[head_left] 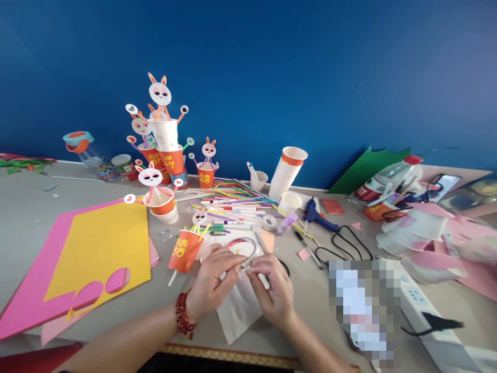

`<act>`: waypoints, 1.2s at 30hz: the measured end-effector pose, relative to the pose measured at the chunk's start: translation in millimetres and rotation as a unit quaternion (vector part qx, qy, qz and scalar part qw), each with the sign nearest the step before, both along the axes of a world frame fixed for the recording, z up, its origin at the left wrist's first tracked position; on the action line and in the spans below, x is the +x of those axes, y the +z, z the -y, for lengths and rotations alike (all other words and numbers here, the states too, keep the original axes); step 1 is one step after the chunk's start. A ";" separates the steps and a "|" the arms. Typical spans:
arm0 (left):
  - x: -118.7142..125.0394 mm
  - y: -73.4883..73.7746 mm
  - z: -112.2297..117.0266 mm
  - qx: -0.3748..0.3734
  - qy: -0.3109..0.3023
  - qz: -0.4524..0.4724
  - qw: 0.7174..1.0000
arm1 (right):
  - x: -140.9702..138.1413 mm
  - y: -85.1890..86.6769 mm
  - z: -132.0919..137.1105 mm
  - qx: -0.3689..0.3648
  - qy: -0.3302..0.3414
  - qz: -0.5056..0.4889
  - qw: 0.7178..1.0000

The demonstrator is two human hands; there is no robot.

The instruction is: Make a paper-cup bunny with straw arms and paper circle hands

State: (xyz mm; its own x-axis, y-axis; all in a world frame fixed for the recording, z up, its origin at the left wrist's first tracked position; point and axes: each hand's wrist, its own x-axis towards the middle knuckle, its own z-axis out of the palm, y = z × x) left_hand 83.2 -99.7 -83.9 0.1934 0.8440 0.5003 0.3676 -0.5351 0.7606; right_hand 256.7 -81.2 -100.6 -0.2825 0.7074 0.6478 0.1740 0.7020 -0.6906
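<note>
My left hand (pixel 217 280), with a red bead bracelet (pixel 183 313) on its wrist, pinches with thumb and fingertips. Opposite it, my right hand (pixel 274 290) is closed in a pinch too, the fingertips almost meeting. What they hold is too small to make out. Just behind the fingertips shows a curved red and clear rim (pixel 254 246), partly covered by the hands. A white sheet (pixel 236 316) lies beneath them. Beside my left hand, a red paper cup (pixel 185 251) lies tilted, with yellow strips and a small rabbit face (pixel 200 217) at its mouth.
Rabbit-faced paper cups (pixel 161 202) stand at the back left, near yellow card (pixel 104 254) on pink card. Markers (pixel 233 210) spread across the middle. A cup stack (pixel 287 171), blue glue gun (pixel 318 215), its black cord and a power strip (pixel 417 295) are at the right.
</note>
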 end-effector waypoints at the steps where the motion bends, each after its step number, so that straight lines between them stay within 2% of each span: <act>1: 1.4 -0.1 1.0 -0.012 0.001 0.014 1.000 | 0.3 -0.1 0.2 0.007 0.002 0.004 1.000; 5: 2.1 -0.9 2.2 -0.050 0.008 0.058 0.997 | 0.1 2.2 3.7 0.034 0.002 0.022 0.999; 7: -2.1 -0.6 0.0 -0.092 0.036 0.093 0.991 | 2.2 4.2 4.7 0.043 -0.005 0.006 0.999; 9: -7.5 1.4 -2.7 -0.142 0.084 0.140 0.976 | 8.5 5.6 1.4 0.025 -0.037 -0.042 0.998; 11: -11.3 5.2 -3.9 -0.146 0.104 0.169 0.969 | 18.5 5.6 -8.0 -0.028 -0.084 -0.071 0.994; 12: -12.0 7.2 -3.7 -0.126 0.093 0.167 0.973 | 24.1 5.2 -14.3 -0.052 -0.095 -0.036 0.993; 15: -10.8 9.4 -1.5 -0.079 0.056 0.149 0.984 | 37.5 3.7 -32.6 -0.109 -0.064 0.155 0.980; 19: -10.3 0.7 -1.5 -0.111 0.068 0.184 0.974 | 39.1 1.3 -38.9 -0.104 -0.032 0.322 0.940; 22: -11.9 -6.9 -2.7 -0.133 0.051 0.198 0.970 | 32.5 -3.6 -34.7 -0.090 -0.029 0.383 0.919; 25: -12.2 -9.8 -2.4 -0.157 0.034 0.217 0.963 | 27.1 -10.1 -31.8 -0.072 -0.028 0.395 0.915; 30: -10.5 -10.2 -0.7 -0.205 0.026 0.237 0.949 | 25.3 -17.8 -32.0 -0.061 -0.015 0.367 0.928; 36: -10.6 -15.7 -1.2 -0.180 0.015 0.230 0.956 | 25.1 -18.1 -31.4 -0.054 -0.021 0.348 0.936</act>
